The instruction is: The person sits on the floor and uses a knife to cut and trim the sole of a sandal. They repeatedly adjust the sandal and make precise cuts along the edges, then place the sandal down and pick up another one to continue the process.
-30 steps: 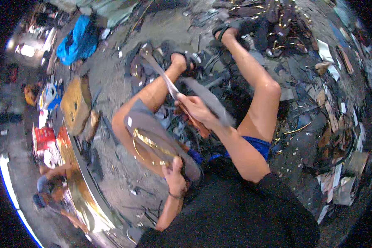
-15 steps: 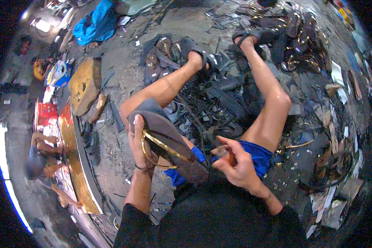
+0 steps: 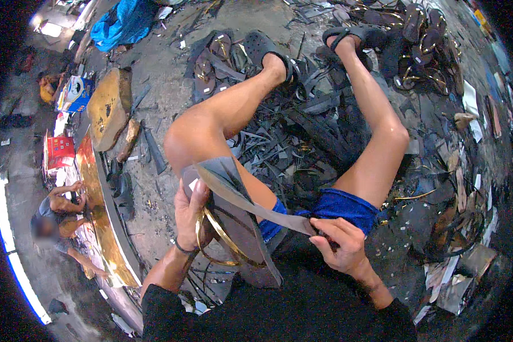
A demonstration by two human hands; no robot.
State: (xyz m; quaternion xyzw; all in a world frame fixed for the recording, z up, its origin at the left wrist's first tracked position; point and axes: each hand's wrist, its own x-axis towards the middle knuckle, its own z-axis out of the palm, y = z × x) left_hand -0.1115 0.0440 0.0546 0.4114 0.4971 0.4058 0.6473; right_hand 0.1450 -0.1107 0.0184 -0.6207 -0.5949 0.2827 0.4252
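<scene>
Since the earlier frame we are drawing the grey strip (image 3: 251, 199) out longer; its long axis is running from our left hand (image 3: 191, 214), gripping the sandal sole (image 3: 239, 233), toward our right hand (image 3: 339, 245), pinching its near end over our lap.

Sandal sole (image 3: 242, 239) partly behind left hand (image 3: 189, 214)

Grey concrete floor (image 3: 171, 102) w/ black rubber scraps (image 3: 302, 142), wood block (image 3: 109, 108), blue cloth (image 3: 122, 23), sandals (image 3: 211, 62).
</scene>
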